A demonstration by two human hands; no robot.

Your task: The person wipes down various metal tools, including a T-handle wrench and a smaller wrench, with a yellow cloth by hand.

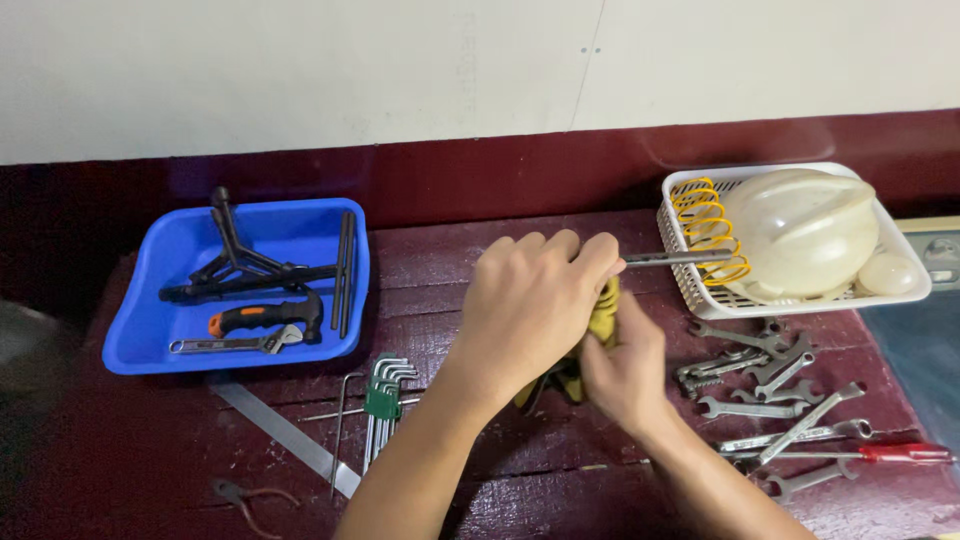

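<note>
1. Now we see our left hand over the middle of the dark red wooden table, with the fingers curled tight around one end of a thin metal rod.
2. From our fingers, the rod points to the right and its free end reaches over the white basket.
3. Our right hand is just below the left hand and clenches a yellow cloth, which is pressed against the rod near our fingers.
4. Inside the white basket, at the far right, lie a yellow spiral spring and a pale rounded helmet.
5. Near the basket, on the right side of the table, a group of steel wrenches lies together with a screwdriver with a red handle.
6. On the left, a blue tray holds a black cross-shaped wrench, a hammer with an orange and black handle and an adjustable wrench.
7. Between the tray and our arms lie a set of hex keys in a green holder and a steel ruler.
</note>
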